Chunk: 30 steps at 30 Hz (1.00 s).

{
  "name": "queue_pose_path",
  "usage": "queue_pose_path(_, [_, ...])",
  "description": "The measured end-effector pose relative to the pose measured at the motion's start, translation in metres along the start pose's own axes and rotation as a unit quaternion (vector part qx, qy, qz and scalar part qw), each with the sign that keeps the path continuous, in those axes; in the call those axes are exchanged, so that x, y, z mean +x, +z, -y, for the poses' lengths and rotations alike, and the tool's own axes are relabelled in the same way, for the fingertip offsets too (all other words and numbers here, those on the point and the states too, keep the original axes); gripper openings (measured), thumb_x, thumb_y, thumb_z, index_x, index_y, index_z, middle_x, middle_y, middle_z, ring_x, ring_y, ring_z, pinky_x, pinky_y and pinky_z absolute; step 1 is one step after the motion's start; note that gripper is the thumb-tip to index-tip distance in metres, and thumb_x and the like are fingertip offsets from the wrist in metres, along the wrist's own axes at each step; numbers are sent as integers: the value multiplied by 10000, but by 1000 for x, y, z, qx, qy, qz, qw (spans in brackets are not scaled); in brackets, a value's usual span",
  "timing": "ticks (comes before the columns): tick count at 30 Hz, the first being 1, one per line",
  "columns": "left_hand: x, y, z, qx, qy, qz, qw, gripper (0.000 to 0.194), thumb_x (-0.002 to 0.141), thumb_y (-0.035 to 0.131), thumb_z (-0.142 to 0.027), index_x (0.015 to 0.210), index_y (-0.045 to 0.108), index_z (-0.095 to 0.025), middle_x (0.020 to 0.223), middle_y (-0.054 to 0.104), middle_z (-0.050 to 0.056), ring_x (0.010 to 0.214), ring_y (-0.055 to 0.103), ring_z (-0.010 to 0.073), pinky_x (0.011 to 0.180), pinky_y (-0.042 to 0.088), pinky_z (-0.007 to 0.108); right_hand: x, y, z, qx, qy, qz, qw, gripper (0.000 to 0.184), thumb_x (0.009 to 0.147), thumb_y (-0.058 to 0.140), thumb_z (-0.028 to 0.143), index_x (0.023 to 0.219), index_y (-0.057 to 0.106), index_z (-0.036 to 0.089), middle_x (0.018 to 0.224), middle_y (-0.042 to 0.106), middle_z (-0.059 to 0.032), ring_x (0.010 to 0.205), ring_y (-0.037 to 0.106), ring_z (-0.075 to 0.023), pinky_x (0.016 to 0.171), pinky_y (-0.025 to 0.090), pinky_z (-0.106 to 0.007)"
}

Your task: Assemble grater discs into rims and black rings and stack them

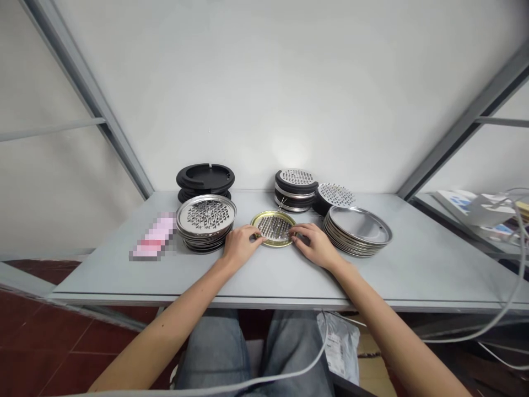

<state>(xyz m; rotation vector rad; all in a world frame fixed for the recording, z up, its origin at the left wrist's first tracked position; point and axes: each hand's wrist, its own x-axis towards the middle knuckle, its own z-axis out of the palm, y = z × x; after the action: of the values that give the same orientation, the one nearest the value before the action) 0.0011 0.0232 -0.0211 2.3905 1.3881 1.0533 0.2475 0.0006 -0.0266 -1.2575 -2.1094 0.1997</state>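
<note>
1. Our gold-rimmed grater disc [273,228] lies flat on the grey table [417,270], in the middle of the row of stacks; its punched centre faces up.
2. Our left hand [242,246] and right hand [316,245] are apart, one on each side of the disc; fingertips of both touch its rim, though we cannot tell whether they are gripping it.
3. Just left of our left hand sits a stack of steel grater discs [205,215]; behind it stands a pile of black rings [205,177]; further left lies a pink pack [155,237], too blurred to read.
4. Just right of our right hand sits a stack of plain steel lids [357,231]; behind the disc stands a mixed stack of black rings and steel rims [295,193], topped with a grater; a black-backed grater [334,196] leans beside it.
5. Our forearms reach over the table edge; below are our jeans [215,353], a white cable [264,383] and a plastic parcel bag [339,344]; a white wall [281,82] rises behind.
</note>
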Motion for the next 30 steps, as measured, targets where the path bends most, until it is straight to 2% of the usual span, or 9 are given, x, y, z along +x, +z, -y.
queue_pose_path(8, [0, -1, -3, 5, 0, 4, 1000, 59, 772, 735, -269, 810, 730, -225, 875, 732, 6, 779, 669, 175, 708, 488, 268, 2, 2, 0, 16, -1, -4, 1000, 204, 871, 523, 247, 1015, 663, 209, 1065, 677, -82, 1032, 579, -243, 940, 458, -427])
queue_pose_path(14, [0, 1, 0, -5, 8, 11, 1000, 44, 783, 728, -265, 803, 747, -231, 912, 730, 4, 773, 669, 161, 720, 493, 262, 4, 8, -1, 34, 30, -28, 999, 177, 857, 545, 278, 947, 678, 204, 1104, 640, -100, 1059, 584, -243, 963, 452, -426])
queue_pose_path(24, [0, -1, -1, 54, 20, 35, 998, 96, 841, 664, -244, 781, 730, -208, 830, 729, 20, 744, 659, 163, 643, 449, 245, 8, 8, 8, 62, 44, -31, 997, 164, 781, 652, 328, 883, 674, 202, 1099, 651, -102, 1042, 608, -253, 963, 450, -431])
queue_pose_path(30, [0, 1, -1, 45, 33, 37, 998, 109, 856, 632, -245, 794, 711, -202, 845, 724, 31, 806, 655, 186, 710, 476, 272, 7, 9, 7, 47, 27, -39, 998, 220, 805, 625, 307, 999, 649, 206, 1083, 656, -99, 1050, 592, -253, 958, 450, -432])
